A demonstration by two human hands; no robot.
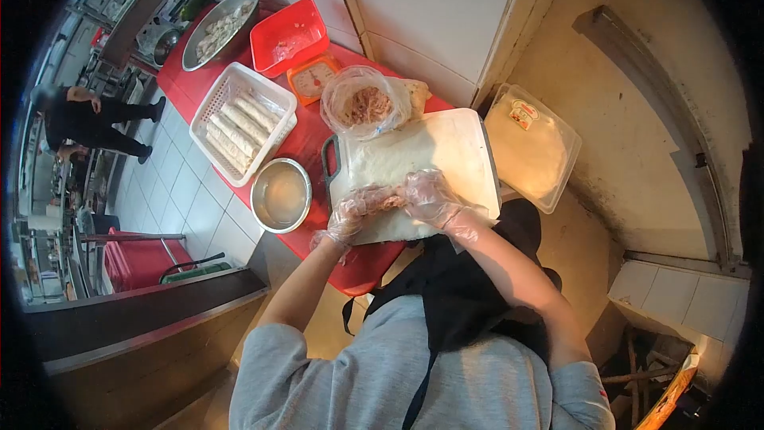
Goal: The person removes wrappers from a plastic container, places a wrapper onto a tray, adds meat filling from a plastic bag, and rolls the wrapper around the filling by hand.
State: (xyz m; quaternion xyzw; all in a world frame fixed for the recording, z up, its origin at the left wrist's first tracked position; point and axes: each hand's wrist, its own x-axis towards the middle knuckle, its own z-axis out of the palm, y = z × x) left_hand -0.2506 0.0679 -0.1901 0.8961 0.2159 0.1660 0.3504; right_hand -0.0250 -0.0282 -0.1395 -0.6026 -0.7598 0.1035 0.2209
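Note:
Both hands wear clear plastic gloves over a white cutting board (pixel 461 135) with a dark rim and handle. A pale, thin sheet (pixel 382 161) lies flat on the board. A strip of reddish minced meat (pixel 383 200) stretches between the hands, low over the sheet's near part. My left hand (pixel 347 219) is closed around the meat's left end. My right hand (pixel 431 197) has its fingers curled at the right end. Beyond the board stands a bag-lined bowl (pixel 346 87) of minced meat.
On the red table (pixel 350 267) are a steel bowl of liquid (pixel 281 196), a white basket (pixel 274 155) of pale rolls, an orange scale (pixel 312 77), a red bin (pixel 267 44) and a large metal bowl (pixel 191 60). A lidded plastic box (pixel 533 151) stands right. Another person (pixel 103 115) stands far left.

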